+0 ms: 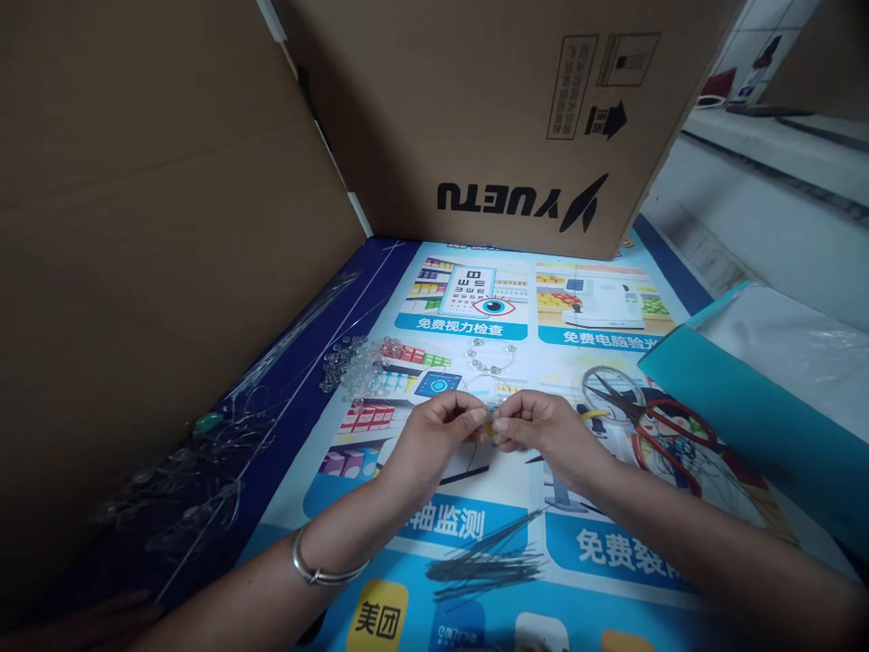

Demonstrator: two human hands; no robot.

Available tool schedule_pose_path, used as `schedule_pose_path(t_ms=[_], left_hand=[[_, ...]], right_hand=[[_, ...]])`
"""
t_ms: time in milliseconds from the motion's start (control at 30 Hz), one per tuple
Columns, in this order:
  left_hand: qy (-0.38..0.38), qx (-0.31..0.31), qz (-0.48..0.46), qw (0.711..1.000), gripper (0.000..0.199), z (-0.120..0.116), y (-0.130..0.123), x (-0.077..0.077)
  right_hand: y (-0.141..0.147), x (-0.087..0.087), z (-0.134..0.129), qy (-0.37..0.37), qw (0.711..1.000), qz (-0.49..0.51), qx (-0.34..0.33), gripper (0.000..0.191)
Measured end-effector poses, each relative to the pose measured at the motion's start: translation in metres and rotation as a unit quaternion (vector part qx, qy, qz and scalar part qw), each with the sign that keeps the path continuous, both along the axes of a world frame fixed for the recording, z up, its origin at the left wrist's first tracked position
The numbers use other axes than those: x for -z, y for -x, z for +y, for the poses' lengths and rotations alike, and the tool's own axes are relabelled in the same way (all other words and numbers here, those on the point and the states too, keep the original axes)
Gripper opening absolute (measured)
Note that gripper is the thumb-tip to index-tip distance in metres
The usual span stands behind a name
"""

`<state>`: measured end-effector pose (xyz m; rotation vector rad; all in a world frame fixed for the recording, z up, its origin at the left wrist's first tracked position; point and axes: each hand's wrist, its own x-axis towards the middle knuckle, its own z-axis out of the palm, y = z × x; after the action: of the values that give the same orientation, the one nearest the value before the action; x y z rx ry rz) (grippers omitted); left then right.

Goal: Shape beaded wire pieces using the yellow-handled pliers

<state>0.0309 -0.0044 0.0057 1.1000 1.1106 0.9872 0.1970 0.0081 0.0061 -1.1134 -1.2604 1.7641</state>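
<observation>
In the middle of the poster, my left hand (444, 424) and my right hand (533, 426) meet, fingertips almost touching. Both are closed in a pinch on a small loop of thin wire (487, 378), which arcs out above the fingers. Something small and clear or yellowish shows between the fingertips; its details are hidden. Just beyond lies a wire ring strung with clear beads (492, 367). A pile of loose clear beads (357, 367) is to the left of my hands. Several dark thin wire pieces (485, 566) lie nearer to me.
Red-handled scissors (669, 426) lie on the right beside a roll of wire (615, 394). A teal box (753, 398) stands at the right edge. Cardboard walls (502, 118) rise behind and left. Tangled clear strands (190, 480) spread along the left.
</observation>
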Motion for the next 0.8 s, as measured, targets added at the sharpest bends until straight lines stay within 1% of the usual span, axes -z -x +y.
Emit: schedule_pose_path(t_ms=[100, 167, 233, 267, 300, 333, 367, 400, 433, 467, 500, 533, 600, 667, 733, 800], left_hand=[[-0.002, 0.004, 0.0, 1.0, 0.014, 0.0, 0.0, 0.002], [-0.005, 0.012, 0.007, 1.0, 0.015, 0.002, 0.002, 0.002], [-0.011, 0.03, 0.039, 0.999, 0.016, 0.006, 0.008, 0.0], [-0.019, 0.046, 0.069, 0.996, 0.016, 0.008, 0.012, -0.003], [-0.033, 0.068, 0.109, 0.991, 0.014, 0.011, 0.017, -0.006], [-0.053, 0.096, 0.16, 0.981, 0.013, 0.013, 0.023, -0.009], [-0.083, 0.116, 0.216, 0.966, 0.012, 0.015, 0.028, -0.013], [-0.113, 0.133, 0.267, 0.948, 0.012, 0.017, 0.033, -0.016], [-0.137, 0.156, 0.313, 0.927, 0.013, 0.018, 0.038, -0.019], [-0.159, 0.17, 0.353, 0.906, 0.014, 0.019, 0.041, -0.021], [-0.177, 0.182, 0.387, 0.887, 0.016, 0.02, 0.044, -0.022], [-0.19, 0.193, 0.413, 0.869, 0.017, 0.02, 0.045, -0.021], [-0.203, 0.213, 0.45, 0.843, 0.018, 0.02, 0.047, -0.019], [-0.204, 0.229, 0.471, 0.827, 0.017, 0.02, 0.046, -0.016], [-0.206, 0.231, 0.488, 0.816, 0.018, 0.019, 0.046, -0.015], [-0.213, 0.226, 0.496, 0.811, 0.02, 0.018, 0.047, -0.019]], right_hand=[[0.0, 0.003, 0.001, 0.001, 1.0, -0.002, -0.005, 0.021], [-0.002, 0.001, 0.004, -0.001, 0.999, -0.028, -0.017, 0.022], [-0.006, -0.006, 0.006, -0.029, 0.993, -0.1, -0.046, 0.024], [-0.009, -0.013, 0.006, -0.06, 0.984, -0.152, -0.071, 0.025], [-0.012, -0.02, 0.005, -0.113, 0.964, -0.218, -0.102, 0.024], [-0.014, -0.027, 0.003, -0.173, 0.93, -0.284, -0.159, 0.021], [-0.016, -0.034, 0.0, -0.234, 0.884, -0.339, -0.221, 0.02], [-0.018, -0.04, -0.005, -0.291, 0.83, -0.38, -0.286, 0.018], [-0.018, -0.043, -0.01, -0.335, 0.779, -0.409, -0.337, 0.018], [-0.018, -0.045, -0.015, -0.369, 0.733, -0.434, -0.371, 0.016], [-0.017, -0.045, -0.02, -0.397, 0.697, -0.455, -0.387, 0.014], [-0.015, -0.043, -0.024, -0.417, 0.672, -0.471, -0.39, 0.011], [-0.012, -0.037, -0.03, -0.441, 0.645, -0.481, -0.398, 0.004], [-0.01, -0.031, -0.032, -0.449, 0.632, -0.476, -0.415, 0.006], [-0.01, -0.027, -0.032, -0.456, 0.619, -0.472, -0.432, 0.009], [-0.01, -0.027, -0.031, -0.469, 0.606, -0.468, -0.441, 0.009]])
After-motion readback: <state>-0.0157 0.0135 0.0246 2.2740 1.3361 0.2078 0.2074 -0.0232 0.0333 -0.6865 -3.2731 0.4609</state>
